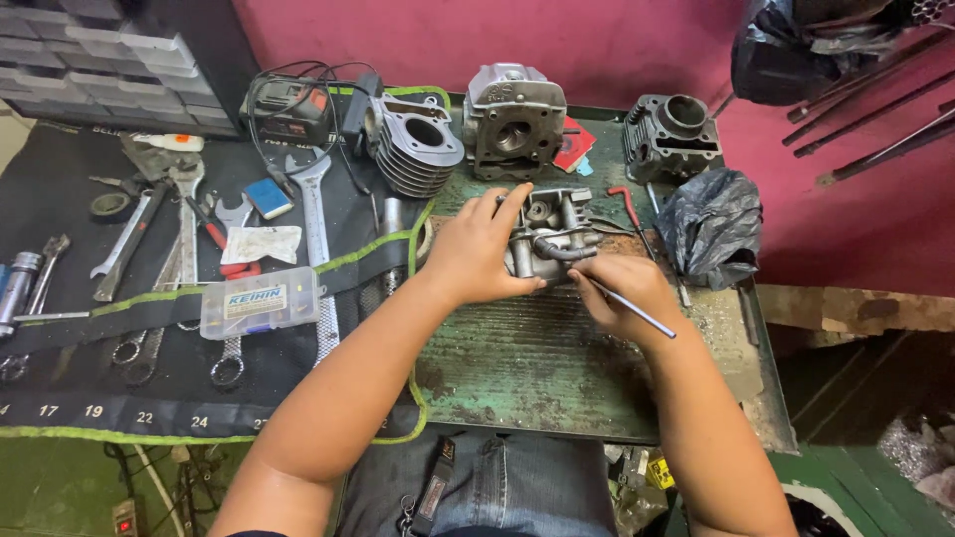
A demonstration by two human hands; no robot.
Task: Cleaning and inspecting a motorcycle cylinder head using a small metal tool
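In the head view, the left hand (476,254) is closed around the side of a small grey engine head (547,234), which stands on the worn green workbench (537,368). The right hand (625,290) touches the part and pinches a thin metal rod (637,313). Behind stand a finned cylinder (413,141) and wrenches (313,214).

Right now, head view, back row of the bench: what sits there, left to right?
Black charger with cables → finned cylinder → grey cylinder head → red card → dark cylinder block → black plastic bag.
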